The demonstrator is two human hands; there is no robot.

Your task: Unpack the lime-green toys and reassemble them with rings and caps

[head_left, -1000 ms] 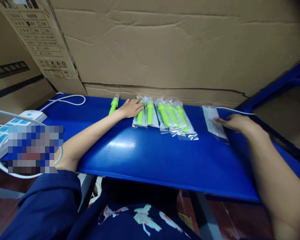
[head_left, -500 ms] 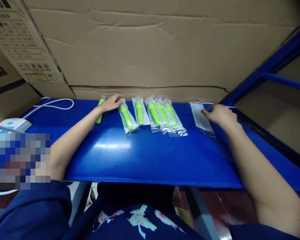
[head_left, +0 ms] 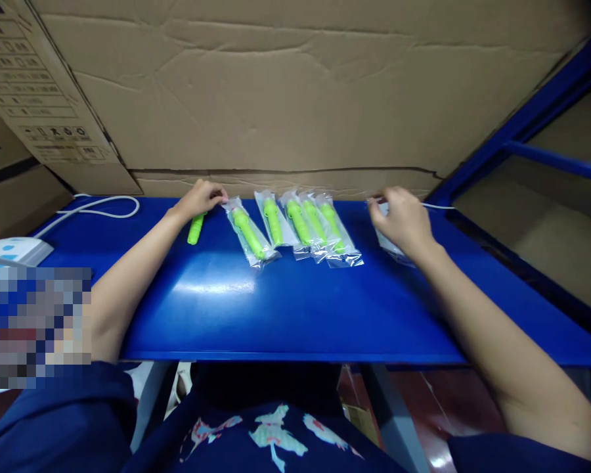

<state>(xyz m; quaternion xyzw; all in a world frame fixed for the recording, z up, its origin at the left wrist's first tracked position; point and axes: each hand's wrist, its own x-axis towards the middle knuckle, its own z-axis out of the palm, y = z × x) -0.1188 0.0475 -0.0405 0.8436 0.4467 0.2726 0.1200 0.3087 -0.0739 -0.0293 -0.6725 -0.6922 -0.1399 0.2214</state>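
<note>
My left hand [head_left: 204, 198] pinches the top left corner of a clear plastic bag [head_left: 232, 205] that holds a bright green ribbed stick [head_left: 249, 234]. Partly under that hand lies a loose green stick [head_left: 196, 230], its upper end hidden. On the right, my right hand [head_left: 401, 220] has its fingers curled at the top edge of flat clear bags [head_left: 396, 253] with no green in them. Its fingertips are partly hidden, so what they grip does not show. Between my hands several more bagged green sticks [head_left: 300, 223] lie in a row, the right ones overlapping.
The blue table [head_left: 285, 309] ends at a cardboard wall [head_left: 276, 98] behind. A white power strip [head_left: 17, 249] with a looped white cable [head_left: 123, 207] sits at the left. A blue metal frame [head_left: 497, 128] slants up on the right.
My left hand has shifted slightly left, and its fingertips now hold the bag's corner. My right hand has moved left and up over the top of the flat bags, its fingers curling in.
</note>
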